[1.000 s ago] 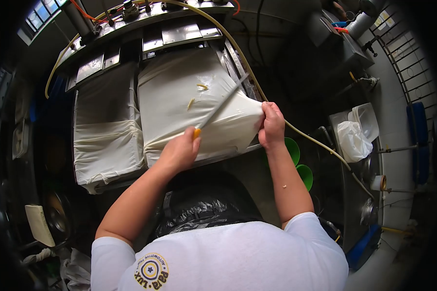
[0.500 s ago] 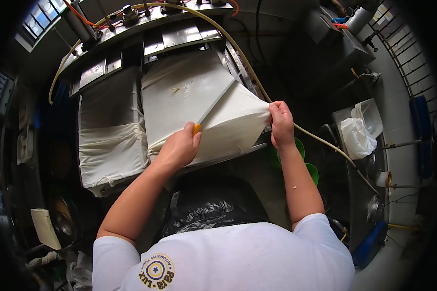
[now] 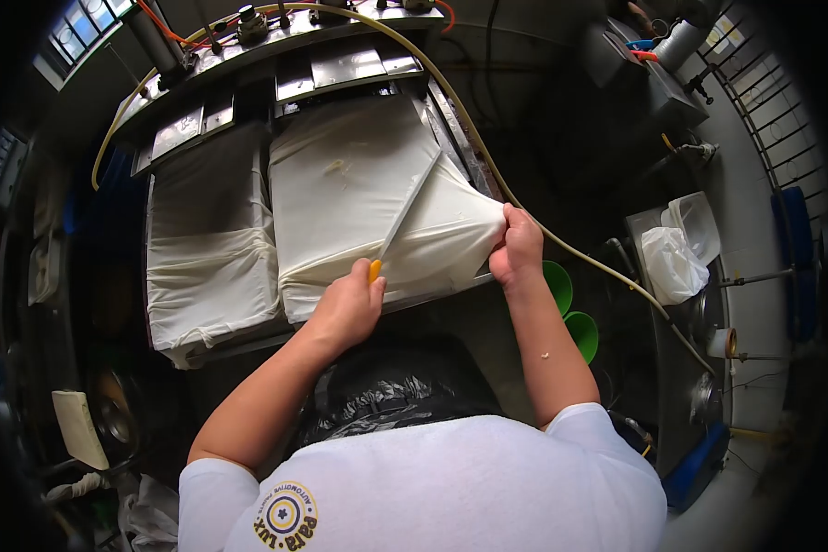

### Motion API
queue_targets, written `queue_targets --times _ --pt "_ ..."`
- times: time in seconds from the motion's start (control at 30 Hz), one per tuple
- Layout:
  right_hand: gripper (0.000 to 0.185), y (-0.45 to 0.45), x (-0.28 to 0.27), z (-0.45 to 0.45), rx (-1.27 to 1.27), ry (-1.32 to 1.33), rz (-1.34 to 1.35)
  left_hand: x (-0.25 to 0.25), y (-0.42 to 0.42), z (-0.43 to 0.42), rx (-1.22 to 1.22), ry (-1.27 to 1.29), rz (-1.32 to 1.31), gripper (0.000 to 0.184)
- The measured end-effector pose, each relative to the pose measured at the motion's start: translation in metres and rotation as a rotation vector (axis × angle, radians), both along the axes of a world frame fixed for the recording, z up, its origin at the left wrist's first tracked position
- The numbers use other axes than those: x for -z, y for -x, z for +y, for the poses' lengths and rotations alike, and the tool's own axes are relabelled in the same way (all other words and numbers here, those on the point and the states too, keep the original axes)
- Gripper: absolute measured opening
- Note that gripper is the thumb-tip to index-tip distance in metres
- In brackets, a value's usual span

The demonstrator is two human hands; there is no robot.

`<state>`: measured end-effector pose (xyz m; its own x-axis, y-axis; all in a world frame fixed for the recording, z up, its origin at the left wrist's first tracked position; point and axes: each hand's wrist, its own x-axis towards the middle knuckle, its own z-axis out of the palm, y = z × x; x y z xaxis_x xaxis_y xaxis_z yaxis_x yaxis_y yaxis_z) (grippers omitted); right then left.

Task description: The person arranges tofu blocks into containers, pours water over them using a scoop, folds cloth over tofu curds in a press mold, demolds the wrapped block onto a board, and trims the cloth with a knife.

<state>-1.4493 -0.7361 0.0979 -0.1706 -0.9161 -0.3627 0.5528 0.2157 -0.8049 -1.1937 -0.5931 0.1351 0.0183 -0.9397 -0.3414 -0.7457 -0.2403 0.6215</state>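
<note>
My left hand (image 3: 348,304) is closed around the yellow handle of a long-bladed knife (image 3: 408,209). Its blade points up and to the right, lying along the white cloth (image 3: 340,198) that covers a block in a metal frame. With its fingers pinched, my right hand (image 3: 519,247) holds a corner of that cloth out to the right, stretching it into taut folds. Small pale crumbs (image 3: 339,166) lie on the cloth's upper part. Whatever is under the cloth is hidden.
A second cloth-wrapped block (image 3: 210,267) stands at the left. Metal press plates (image 3: 348,66) and a yellow hose (image 3: 465,115) run behind. Green buckets (image 3: 580,338) sit low beside my right forearm. A white plastic bag (image 3: 673,265) lies on the right-hand counter.
My left hand and the knife have moved down toward me. My right hand has come slightly down and left with the cloth corner, and the cloth's front has more folds.
</note>
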Motion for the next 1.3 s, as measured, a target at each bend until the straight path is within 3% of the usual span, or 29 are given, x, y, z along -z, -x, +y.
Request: queue_targets --times 0.1,0.2,0.27,0.37,0.53,0.6,0.63,0.73,0.8,0.87,0.9,0.93,1.0,1.07,1.13,1.17,1.3 --pt "0.018 0.004 -0.010 -0.005 -0.002 -0.045 -0.133 -0.049 0.027 0.027 0.173 0.066 0.161 0.041" --pt "0.020 0.004 -0.015 -0.008 -0.044 -0.119 -0.204 -0.015 0.015 0.021 0.060 0.058 0.076 0.040" --pt "0.021 0.004 -0.009 -0.007 -0.030 -0.104 -0.159 -0.024 0.013 0.015 0.010 -0.001 0.035 0.040" --pt "0.022 0.010 0.001 -0.013 -0.004 -0.084 -0.230 -0.051 0.029 0.039 0.206 0.014 0.152 0.038" --pt "0.022 -0.001 -0.018 -0.004 -0.009 -0.143 -0.235 -0.015 -0.002 0.024 -0.059 -0.022 0.054 0.039" --pt "0.026 0.008 0.001 -0.014 0.017 -0.127 -0.198 -0.045 0.017 0.041 0.171 0.035 0.156 0.041" --pt "0.026 0.004 -0.014 -0.010 -0.028 -0.138 -0.232 -0.053 0.018 0.039 0.221 -0.066 0.148 0.043" --pt "0.025 -0.005 -0.030 0.000 -0.022 -0.181 -0.225 -0.004 -0.041 0.009 -0.063 0.023 0.041 0.040" --pt "0.024 0.013 -0.010 -0.006 -0.076 -0.106 -0.226 -0.053 -0.071 0.011 -0.217 -0.062 0.183 0.041" --pt "0.022 0.050 0.022 -0.018 -0.264 -0.024 0.394 -0.049 -0.112 0.030 -0.255 0.174 0.228 0.045" --pt "0.022 0.052 0.027 -0.021 -0.246 0.060 0.948 -0.054 -0.133 0.039 -0.299 0.194 0.248 0.044" --pt "0.024 0.053 0.034 -0.019 -0.053 0.328 1.370 -0.049 -0.154 0.049 -0.343 0.277 0.194 0.045" --pt "0.024 0.049 0.033 -0.026 0.036 0.420 1.418 -0.038 -0.192 0.070 -0.428 0.367 0.046 0.046" --pt "0.022 0.013 0.016 -0.033 -0.096 0.380 1.319 -0.020 -0.228 0.092 -0.467 0.378 -0.043 0.046" --pt "0.018 -0.039 0.015 -0.052 -0.174 0.570 1.385 0.014 -0.261 0.114 -0.599 0.400 -0.275 0.045" --pt "0.019 -0.070 0.014 -0.064 -0.278 0.587 1.358 0.022 -0.273 0.123 -0.601 0.400 -0.271 0.045" --pt "0.023 -0.181 0.059 -0.128 -0.601 0.733 1.445 0.039 -0.299 0.138 -0.673 0.293 -0.359 0.048"
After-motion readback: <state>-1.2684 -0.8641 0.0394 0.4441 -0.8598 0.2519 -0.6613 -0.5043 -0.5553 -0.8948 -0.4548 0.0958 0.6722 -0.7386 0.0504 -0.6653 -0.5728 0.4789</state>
